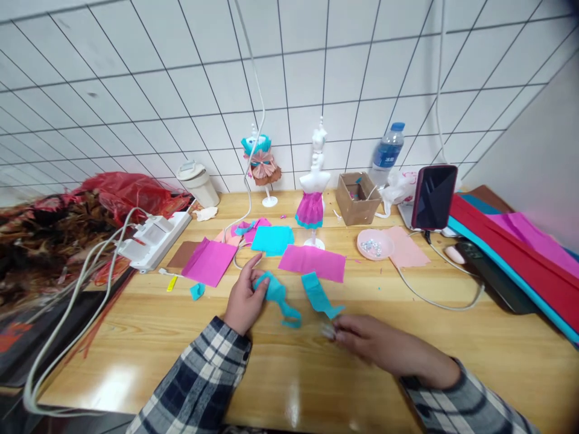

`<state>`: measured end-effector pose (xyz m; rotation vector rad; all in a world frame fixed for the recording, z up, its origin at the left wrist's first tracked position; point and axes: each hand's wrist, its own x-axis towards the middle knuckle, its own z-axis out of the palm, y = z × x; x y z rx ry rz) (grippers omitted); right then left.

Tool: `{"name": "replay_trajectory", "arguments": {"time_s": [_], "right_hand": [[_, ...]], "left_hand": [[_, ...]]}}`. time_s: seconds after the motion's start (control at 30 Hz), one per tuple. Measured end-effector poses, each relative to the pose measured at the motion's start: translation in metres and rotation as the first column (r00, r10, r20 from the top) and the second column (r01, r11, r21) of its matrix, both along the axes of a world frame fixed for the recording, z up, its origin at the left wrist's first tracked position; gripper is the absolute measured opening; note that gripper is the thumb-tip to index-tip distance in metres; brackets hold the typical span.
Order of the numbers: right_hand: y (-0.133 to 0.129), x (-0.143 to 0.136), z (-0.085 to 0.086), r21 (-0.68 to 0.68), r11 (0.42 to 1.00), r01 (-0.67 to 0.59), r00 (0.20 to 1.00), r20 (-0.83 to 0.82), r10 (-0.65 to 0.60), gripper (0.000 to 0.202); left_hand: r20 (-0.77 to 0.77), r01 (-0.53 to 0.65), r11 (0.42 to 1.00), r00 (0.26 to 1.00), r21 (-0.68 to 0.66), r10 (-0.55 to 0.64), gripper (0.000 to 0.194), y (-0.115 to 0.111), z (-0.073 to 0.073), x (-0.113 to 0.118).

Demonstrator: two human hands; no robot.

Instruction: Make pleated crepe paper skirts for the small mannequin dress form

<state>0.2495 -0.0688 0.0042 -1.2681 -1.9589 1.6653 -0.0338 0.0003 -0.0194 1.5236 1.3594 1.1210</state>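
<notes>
My left hand [248, 296] pinches a cut piece of turquoise crepe paper [273, 292] between thumb and fingers; its narrow tail curls down to the right. My right hand [368, 339] is closed, smeared by motion, around a small greyish thing [329, 331] too blurred to name. Just beyond that hand lies a turquoise strip [317, 294] with a thin tip. Behind the hands are a magenta paper rectangle [313, 263] and a turquoise sheet [272, 240]. A white dress-form [315, 181] wears a magenta paper skirt [310, 208] with a turquoise hem.
A second dressed form [262, 166] stands by the tiled wall. Around lie a magenta sheet [208, 262], a pink dish of beads [373, 251], a cardboard box [357, 205], a propped phone [435, 198], a bottle [389, 150], a cup [199, 184] and a power strip [156, 241] with cables.
</notes>
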Motion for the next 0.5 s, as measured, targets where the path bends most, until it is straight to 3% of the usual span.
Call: {"name": "replay_trajectory", "arguments": {"time_s": [0.07, 0.2, 0.27, 0.33, 0.43, 0.5], "right_hand": [[-0.005, 0.013, 0.004, 0.133, 0.991, 0.009, 0.992, 0.12, -0.025, 0.032], [0.007, 0.003, 0.007, 0.351, 0.926, 0.137, 0.907, 0.331, -0.26, 0.032], [0.018, -0.011, 0.006, 0.428, 0.902, 0.062, 0.886, 0.393, -0.247, 0.056], [0.027, -0.024, 0.003, 0.429, 0.901, -0.061, 0.867, 0.471, -0.165, 0.062], [0.031, -0.03, 0.001, 0.394, 0.909, -0.137, 0.859, 0.505, -0.09, 0.035], [0.031, -0.027, -0.001, 0.396, 0.913, -0.096, 0.87, 0.48, -0.117, 0.019]], "left_hand": [[-0.073, -0.064, 0.998, 0.995, 0.007, 0.064, 0.061, 0.001, -0.006, -0.015], [-0.161, -0.118, 0.993, 0.98, 0.008, 0.118, 0.06, 0.003, -0.014, -0.028], [-0.19, -0.113, 0.994, 0.975, 0.003, 0.111, 0.058, 0.004, -0.015, -0.027], [-0.252, -0.106, 0.993, 0.961, 0.05, 0.115, 0.055, 0.005, -0.014, -0.025], [-0.424, -0.105, 0.963, 0.882, 0.249, 0.206, 0.047, 0.004, -0.01, -0.025], [-0.531, -0.073, 0.935, 0.807, 0.348, 0.26, 0.041, 0.0, -0.006, -0.026]]}}
